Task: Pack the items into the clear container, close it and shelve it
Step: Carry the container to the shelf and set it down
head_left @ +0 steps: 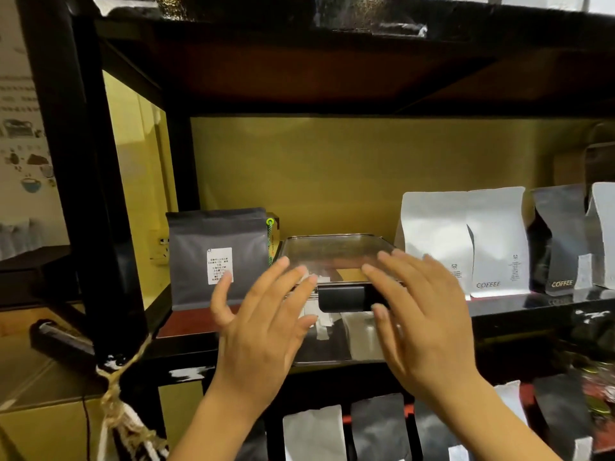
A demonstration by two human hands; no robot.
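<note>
The clear container [336, 251] sits on the black shelf [519, 307], lid on, a black latch [342, 298] on its front side. Bags show faintly through its clear front wall. My left hand [263, 324] hovers in front of its left corner with fingers spread, holding nothing. My right hand [422, 314] is spread in front of its right corner, fingertips near the latch; I cannot tell whether they touch the container.
A dark grey bag [216, 257] stands left of the container. White coffee bags [466, 241] and a black one [555, 241] stand to its right. More bags fill the shelf below [366, 427]. A black upright post [83, 161] frames the left.
</note>
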